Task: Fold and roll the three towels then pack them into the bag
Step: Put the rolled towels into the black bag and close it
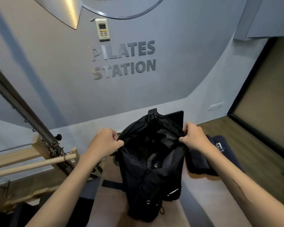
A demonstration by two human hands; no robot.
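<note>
A black backpack (147, 182) stands upright in front of me with its top pulled wide apart. My left hand (103, 141) pinches the left rim of the opening. My right hand (194, 136) pinches the right rim. The inside of the bag is dark and I cannot tell what lies in it. Dark navy rolled towels (202, 163) lie just right of the bag, partly behind my right forearm; one at the back carries a white logo (220, 145).
A wooden pilates frame with dowel bars (33, 163) and a metal pole (28, 118) stands at the left. A grey wall with lettering (123, 59) rises behind. A dark panel (175, 118) leans behind the bag. Wooden flooring (246, 145) runs to the right.
</note>
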